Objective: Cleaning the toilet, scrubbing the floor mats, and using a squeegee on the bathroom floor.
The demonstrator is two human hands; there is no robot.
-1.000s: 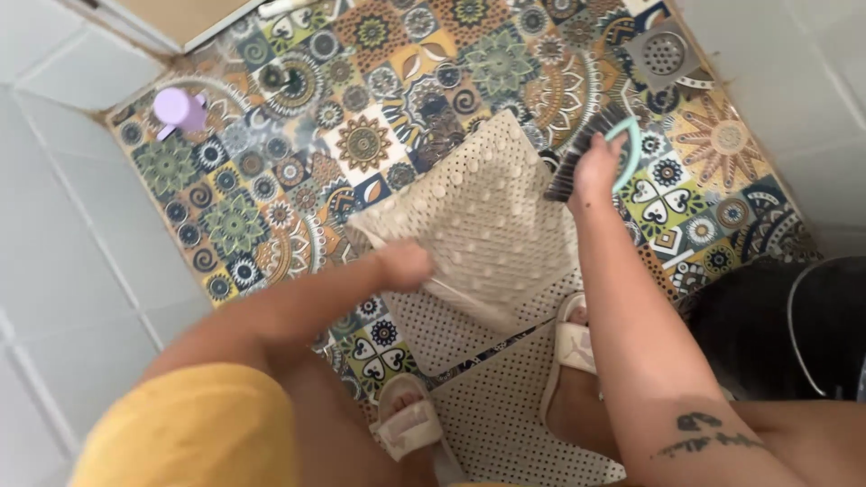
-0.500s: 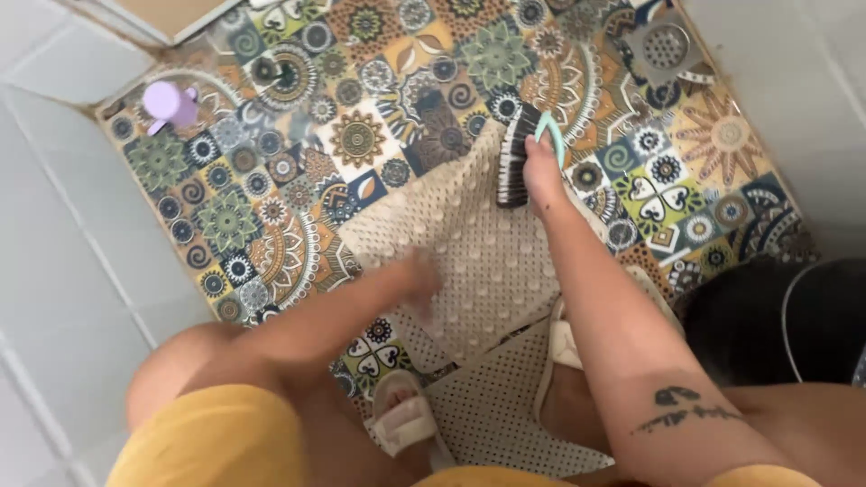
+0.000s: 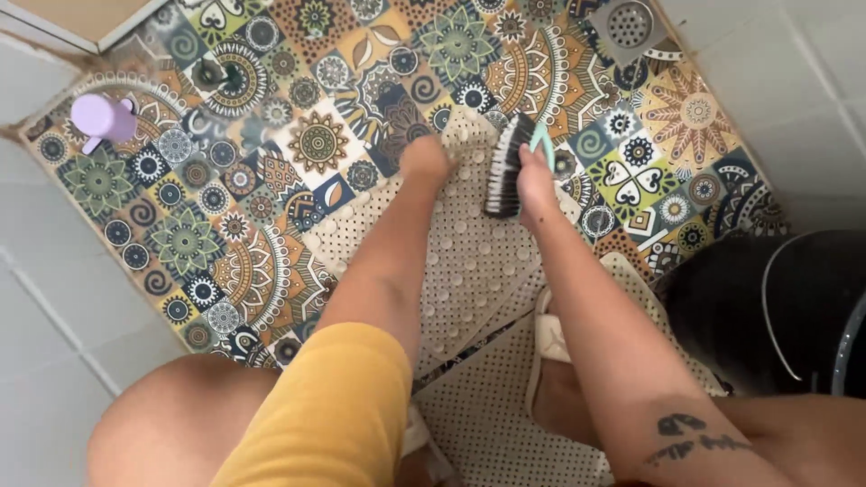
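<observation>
A beige perforated rubber mat (image 3: 469, 257) with raised bumps lies folded on the patterned tile floor (image 3: 271, 144). My right hand (image 3: 534, 180) grips a scrub brush (image 3: 505, 167) with dark bristles and a mint-green handle, its bristles against the mat's far part. My left hand (image 3: 424, 158) reaches forward and presses on the mat's far edge, just left of the brush; whether it grips the edge I cannot tell. The lower part of the mat runs under my sandalled foot (image 3: 550, 338).
A lilac bottle (image 3: 104, 119) stands on the tiles at far left. A round floor drain (image 3: 631, 25) sits at top right. A dark bucket (image 3: 794, 307) stands at the right. White tiled walls close in both sides.
My left hand has moved from the mat's near side up to its far edge beside the brush. The brush has come slightly left and down onto the mat.
</observation>
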